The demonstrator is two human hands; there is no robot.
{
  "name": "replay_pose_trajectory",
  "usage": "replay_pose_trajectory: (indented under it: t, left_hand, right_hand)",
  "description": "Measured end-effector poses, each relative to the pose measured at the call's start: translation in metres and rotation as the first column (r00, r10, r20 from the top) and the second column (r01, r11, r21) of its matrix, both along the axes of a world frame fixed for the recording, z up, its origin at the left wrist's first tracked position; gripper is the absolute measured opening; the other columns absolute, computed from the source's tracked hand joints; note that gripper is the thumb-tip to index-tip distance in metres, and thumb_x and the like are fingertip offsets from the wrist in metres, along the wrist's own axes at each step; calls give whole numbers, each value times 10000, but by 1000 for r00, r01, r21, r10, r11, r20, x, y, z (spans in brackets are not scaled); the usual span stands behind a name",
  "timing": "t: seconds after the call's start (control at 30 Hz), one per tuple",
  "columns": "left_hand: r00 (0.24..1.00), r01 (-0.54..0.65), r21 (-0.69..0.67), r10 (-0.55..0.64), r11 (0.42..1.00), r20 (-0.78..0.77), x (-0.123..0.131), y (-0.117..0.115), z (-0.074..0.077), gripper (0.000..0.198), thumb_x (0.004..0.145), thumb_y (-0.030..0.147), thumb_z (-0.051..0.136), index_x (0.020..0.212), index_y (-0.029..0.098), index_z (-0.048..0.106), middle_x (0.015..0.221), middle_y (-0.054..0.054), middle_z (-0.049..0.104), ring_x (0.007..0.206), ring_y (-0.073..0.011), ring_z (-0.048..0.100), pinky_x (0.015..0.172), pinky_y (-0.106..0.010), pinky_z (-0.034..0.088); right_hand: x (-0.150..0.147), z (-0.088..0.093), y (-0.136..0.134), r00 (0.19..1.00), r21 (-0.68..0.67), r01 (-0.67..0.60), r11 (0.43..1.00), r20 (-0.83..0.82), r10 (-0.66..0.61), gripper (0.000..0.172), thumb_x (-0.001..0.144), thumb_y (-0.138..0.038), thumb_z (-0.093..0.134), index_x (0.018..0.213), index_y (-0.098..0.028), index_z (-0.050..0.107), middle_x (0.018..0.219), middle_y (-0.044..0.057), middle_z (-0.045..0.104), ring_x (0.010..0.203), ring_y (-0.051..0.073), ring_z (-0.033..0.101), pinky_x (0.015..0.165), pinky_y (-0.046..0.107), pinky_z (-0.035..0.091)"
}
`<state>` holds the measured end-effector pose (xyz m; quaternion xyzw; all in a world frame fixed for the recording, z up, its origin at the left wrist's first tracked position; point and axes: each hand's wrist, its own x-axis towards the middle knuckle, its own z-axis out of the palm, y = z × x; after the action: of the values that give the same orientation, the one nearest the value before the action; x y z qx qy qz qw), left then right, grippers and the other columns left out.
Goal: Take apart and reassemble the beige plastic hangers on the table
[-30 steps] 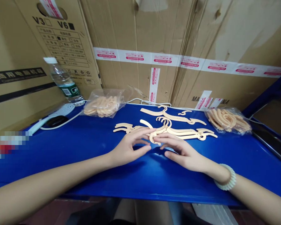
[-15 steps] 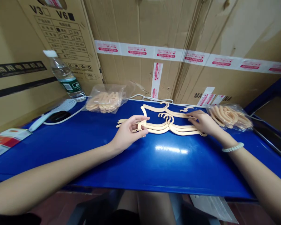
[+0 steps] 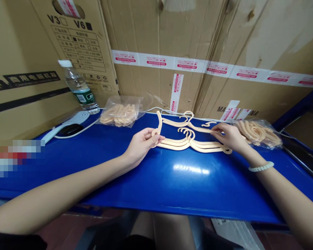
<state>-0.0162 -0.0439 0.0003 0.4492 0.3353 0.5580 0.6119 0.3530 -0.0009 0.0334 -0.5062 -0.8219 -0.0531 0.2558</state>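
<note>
Between the thumb and fingers of my left hand [image 3: 138,147] is a beige curved hanger arm [image 3: 160,121], raised upright with its rounded end at my fingertips. Just right of that hand lies a stack of beige hangers [image 3: 176,144], their hooks pointing away from me. Behind the stack rests another beige hanger [image 3: 176,123]. My right hand [image 3: 231,137] pinches this rear hanger at its right end, its fingers closed. A small loose hook [image 3: 208,124] lies beside the rear hanger.
Bags of beige hanger parts lie at the back left [image 3: 120,114] and right [image 3: 261,133]. Further left are a water bottle [image 3: 83,93], a light blue hairbrush [image 3: 73,119] and a black object [image 3: 71,130]. A white cable [image 3: 156,110] runs along cardboard boxes [image 3: 146,83].
My left thumb and fingers have closed together on the hanger arm, which now stands more upright. My right hand stays at the rear hanger's end. The view has shifted slightly.
</note>
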Motion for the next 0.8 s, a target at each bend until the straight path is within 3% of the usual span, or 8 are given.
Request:
replay_pose_trajectory:
  t: [0.13,0.27,0.37,0.57,0.8]
  left_hand:
    - [991,-130,59,132,990,-22,-2,3,3,333,811,384,794,881,163,554,932,-81,769,911,-175,717,830,-302,540]
    - [980,-198,97,199,975,-3,-3,5,6,320,852,395,751,867,178,516,851,-47,728,818,-149,683,638,-223,475]
    - [974,-225,80,223,971,36,-3,5,7,306,798,337,801,859,171,551,849,1,672,711,-92,628,685,-236,523]
    - [970,-212,-37,214,977,116,-4,6,8,337,622,233,912,819,145,653,801,37,610,772,-79,625,836,-247,572]
    - [985,-138,-27,140,990,104,-5,6,7,364,600,295,946,826,133,711,738,-2,666,674,-90,608,672,-227,533]
  right_hand:
    - [0,16,-17,991,-31,4,1000,-131,-8,309,890,-540,612,838,-237,645,790,62,719,705,249,681,708,396,572]
    - [-2,25,-28,961,-69,-69,995,-271,48,372,846,-610,668,889,-240,663,874,70,724,784,262,702,770,414,608]
    - [-3,27,-29,958,-120,-114,986,-277,77,415,848,-629,670,969,-234,708,950,93,734,866,288,704,817,449,606]
    - [-5,27,-29,942,-204,-191,960,-313,121,406,840,-620,702,908,-220,718,925,101,727,876,286,690,795,437,598]
    - [-7,27,-31,924,-235,-237,943,-353,145,383,832,-592,730,890,-213,718,913,93,721,871,271,683,794,415,593]
